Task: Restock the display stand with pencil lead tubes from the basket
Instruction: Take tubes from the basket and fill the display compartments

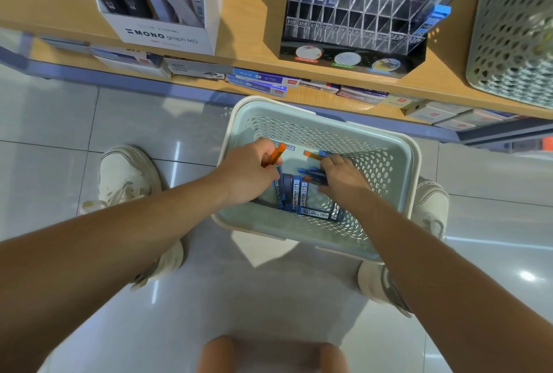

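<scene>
both hands are reaching into the pale green perforated plastic basket (416, 163), which is standing on the glossy grey tiled floor (134, 121) below the wooden shelf (248, 22). the left hand (251, 176) is pinching one slim orange pencil lead tube (276, 153) near the basket's far left corner. the right hand (344, 182) is curling its fingers round a small bundle of blue pencil lead tubes (312, 174) near the middle. more dark blue labelled tubes (296, 194) are lying on the basket bottom toward the near edge. the clear acrylic display stand (353, 22) is sitting on the shelf.
</scene>
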